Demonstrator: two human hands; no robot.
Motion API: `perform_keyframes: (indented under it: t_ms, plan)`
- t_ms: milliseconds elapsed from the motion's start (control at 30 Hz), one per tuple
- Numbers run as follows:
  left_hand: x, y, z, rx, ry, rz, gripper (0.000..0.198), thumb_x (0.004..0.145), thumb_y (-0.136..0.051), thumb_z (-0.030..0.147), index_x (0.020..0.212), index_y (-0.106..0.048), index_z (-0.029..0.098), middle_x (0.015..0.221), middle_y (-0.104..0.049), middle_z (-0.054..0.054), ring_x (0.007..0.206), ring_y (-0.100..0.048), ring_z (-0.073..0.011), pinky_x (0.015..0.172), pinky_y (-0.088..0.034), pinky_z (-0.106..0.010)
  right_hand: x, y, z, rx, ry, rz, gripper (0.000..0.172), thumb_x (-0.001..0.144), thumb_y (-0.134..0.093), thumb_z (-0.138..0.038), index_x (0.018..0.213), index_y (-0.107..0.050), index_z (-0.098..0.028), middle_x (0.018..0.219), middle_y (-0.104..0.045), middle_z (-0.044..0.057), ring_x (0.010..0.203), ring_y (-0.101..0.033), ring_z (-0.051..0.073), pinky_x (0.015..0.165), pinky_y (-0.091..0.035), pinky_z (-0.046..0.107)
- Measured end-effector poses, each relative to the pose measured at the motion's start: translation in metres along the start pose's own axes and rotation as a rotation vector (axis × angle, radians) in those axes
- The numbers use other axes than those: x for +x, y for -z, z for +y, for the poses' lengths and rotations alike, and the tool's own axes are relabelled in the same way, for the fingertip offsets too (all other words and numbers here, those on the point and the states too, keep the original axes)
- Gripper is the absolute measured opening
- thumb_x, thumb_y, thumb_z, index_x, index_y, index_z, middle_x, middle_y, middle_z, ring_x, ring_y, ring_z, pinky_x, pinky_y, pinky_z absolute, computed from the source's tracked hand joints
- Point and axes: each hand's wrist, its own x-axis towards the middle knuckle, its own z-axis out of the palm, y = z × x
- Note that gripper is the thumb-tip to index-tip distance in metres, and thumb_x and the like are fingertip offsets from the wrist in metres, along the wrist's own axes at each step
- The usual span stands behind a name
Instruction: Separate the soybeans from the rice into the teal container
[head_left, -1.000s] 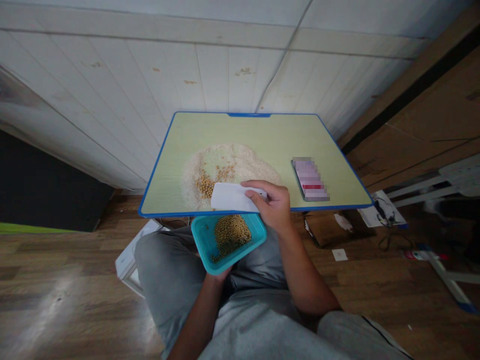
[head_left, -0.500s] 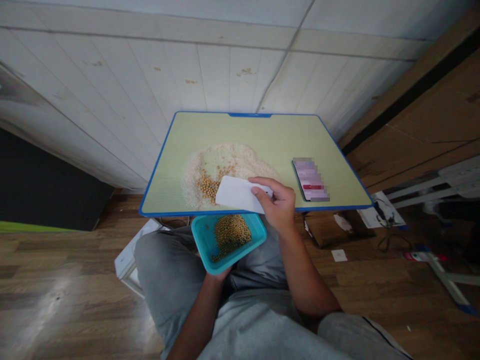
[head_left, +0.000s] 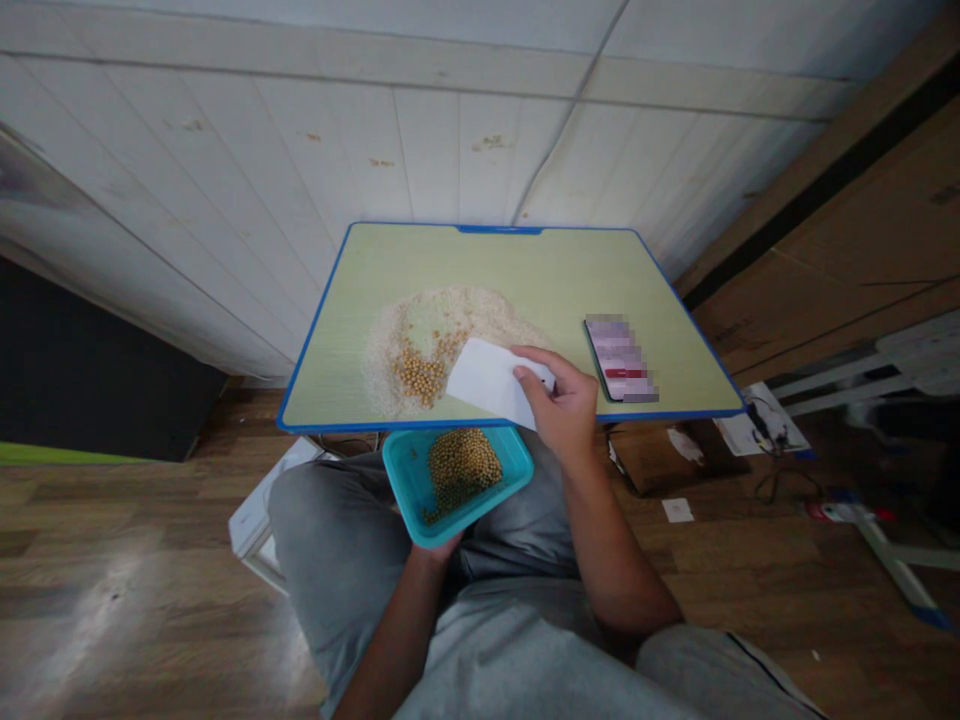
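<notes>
My right hand [head_left: 561, 400] grips a white card [head_left: 489, 381] and holds it just above the near edge of the small table [head_left: 525, 260], next to a little heap of yellow beans [head_left: 418, 376]. The beans lie in a wide patch of white rice [head_left: 450, 320] spread on the table. My left hand [head_left: 435, 548] holds a teal tray [head_left: 409, 480] from underneath, just below the table's front edge; only the wrist and a few fingers show. The tray holds a mound of yellow beans [head_left: 459, 465].
A phone [head_left: 621, 358] lies on the right side of the table. The table has a blue rim and stands against a white panelled wall. Cardboard sheets lean at the right. Cables, papers and a white box lie on the wooden floor.
My right hand has drawn the white card to the right and slightly away from me, uncovering the heap of beans on the rice. The teal tray has stayed put.
</notes>
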Motion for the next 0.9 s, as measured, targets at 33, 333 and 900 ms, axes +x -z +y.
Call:
perform_keyframes:
  t_ms: [33,333,900]
  plan:
    - [0.000,0.001,0.000,0.001,0.000,-0.005,0.064,0.115,-0.023,0.053,0.148,-0.073,0.030,0.151,-0.075,-0.001,0.152,-0.061,-0.0244,0.134,-0.034,-0.055,0.001,0.001,0.002,-0.006,-0.002,0.020,0.021,0.094,-0.074,-0.030,0.111,-0.087,-0.028,0.109,-0.089,0.003,0.094,-0.083,0.022,0.080,-0.068,0.037]
    - [0.000,0.009,0.005,-0.004,0.017,-0.056,0.067,0.114,-0.017,0.050,0.146,-0.074,0.033,0.148,-0.077,-0.001,0.154,-0.058,-0.0214,0.137,-0.026,-0.051,0.009,0.002,0.010,-0.036,0.010,0.164,0.022,0.096,-0.072,-0.032,0.113,-0.084,-0.027,0.114,-0.088,0.006,0.102,-0.082,0.025,0.087,-0.068,0.041]
    - [-0.001,0.007,0.008,-0.008,0.065,-0.090,0.076,0.113,-0.012,0.057,0.142,-0.077,0.032,0.138,-0.082,-0.003,0.146,-0.066,-0.0222,0.137,-0.023,-0.051,0.046,-0.021,0.032,-0.082,0.182,0.201,0.040,0.100,-0.060,-0.031,0.137,-0.073,-0.024,0.142,-0.077,0.009,0.139,-0.070,0.028,0.115,-0.061,0.046]
